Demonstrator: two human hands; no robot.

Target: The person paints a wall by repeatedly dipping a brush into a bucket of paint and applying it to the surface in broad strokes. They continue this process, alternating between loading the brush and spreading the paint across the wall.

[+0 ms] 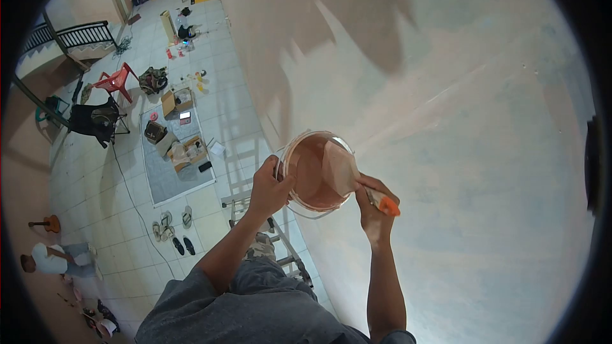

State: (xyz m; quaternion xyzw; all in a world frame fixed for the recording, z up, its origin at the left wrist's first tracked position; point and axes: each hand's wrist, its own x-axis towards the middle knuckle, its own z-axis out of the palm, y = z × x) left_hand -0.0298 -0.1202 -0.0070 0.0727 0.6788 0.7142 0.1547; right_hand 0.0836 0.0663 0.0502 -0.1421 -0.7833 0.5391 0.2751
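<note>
My left hand [269, 186] is closed on the left rim of a round paint bucket [292, 199], thumb over the edge. Pinkish paint [307, 169] shows inside, and a thin wire handle hangs below the bucket. In my right hand [375, 209] is a wide paintbrush [344, 169] with an orange-tipped handle. Its broad head, coated in pale pink, lies over the right side of the bucket's opening. Whether the bristles touch the paint is hard to tell.
A ladder [280, 242] stands beneath me beside the patchy pink wall [446, 153]. Far below on the tiled floor are a grey mat [162, 181] with boxes, sandals [167, 226], a red chair [118, 81], a black chair [95, 118] and a cable. Another person [57, 260] is at lower left.
</note>
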